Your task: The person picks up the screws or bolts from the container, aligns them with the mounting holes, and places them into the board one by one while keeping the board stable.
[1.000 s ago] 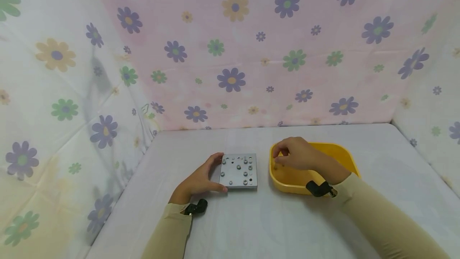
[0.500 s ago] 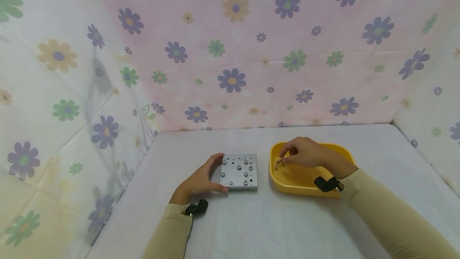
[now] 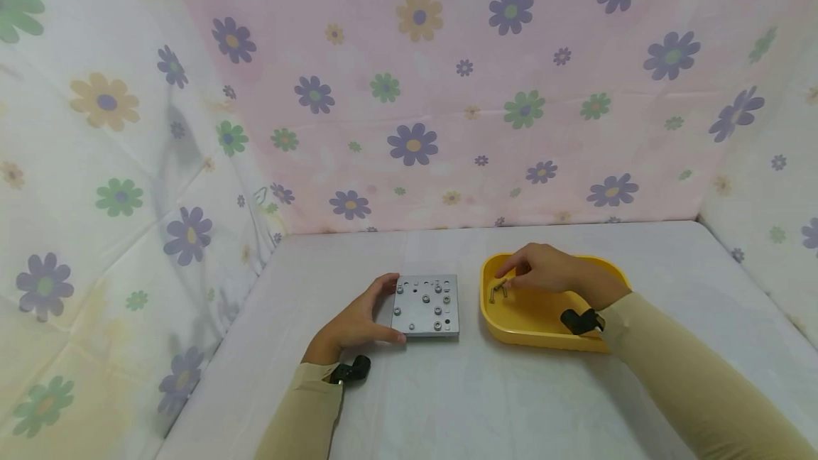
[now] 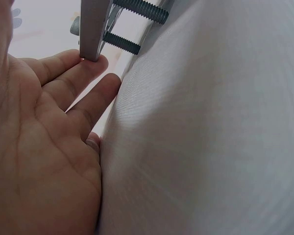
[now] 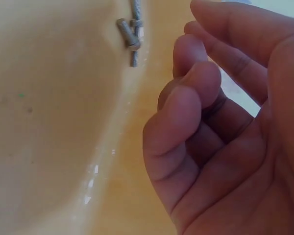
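A square grey metal plate [image 3: 426, 307] lies on the table, with several bolts standing in its holes. My left hand [image 3: 358, 318] holds it by the left side, thumb at the front edge and fingers at the back left corner. In the left wrist view, fingertips touch the plate's edge [image 4: 92, 34], and threaded bolt shanks [image 4: 122, 43] stick out from its underside. My right hand [image 3: 543, 272] hovers over the left part of a yellow tray [image 3: 511, 334], fingers loosely bent around nothing. Loose bolts [image 5: 129, 35] lie inside the tray, near but apart from the fingertips.
A white cloth covers the table [image 3: 422, 403]. Flower-patterned cloth walls [image 3: 447, 91] stand at the back and on both sides. A small black camera [image 3: 351, 369] sits on the left wrist, and another camera [image 3: 580, 321] on the right.
My right hand has shifted slightly right inside the tray and its fingers have parted, so that more loose bolts show. My left hand and the plate have stayed in place.
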Demonstrator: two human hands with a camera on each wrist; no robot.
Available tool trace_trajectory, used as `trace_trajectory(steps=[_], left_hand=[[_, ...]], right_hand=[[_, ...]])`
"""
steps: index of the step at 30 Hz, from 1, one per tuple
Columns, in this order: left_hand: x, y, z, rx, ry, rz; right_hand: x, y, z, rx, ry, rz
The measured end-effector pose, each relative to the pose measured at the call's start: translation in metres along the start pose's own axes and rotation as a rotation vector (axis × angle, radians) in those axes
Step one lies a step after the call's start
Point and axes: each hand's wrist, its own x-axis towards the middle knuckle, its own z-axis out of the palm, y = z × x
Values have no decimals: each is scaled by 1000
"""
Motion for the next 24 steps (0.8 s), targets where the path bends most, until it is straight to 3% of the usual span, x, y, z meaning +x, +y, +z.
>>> trace_trajectory(steps=[10,24], left_hand=[[0,-1,1,2,1,-5],[1,-2,-1,-10,-4,-1]], right_hand=[[13,12,8,-2,-34,53],[20,12,16,-67,8,-4]])
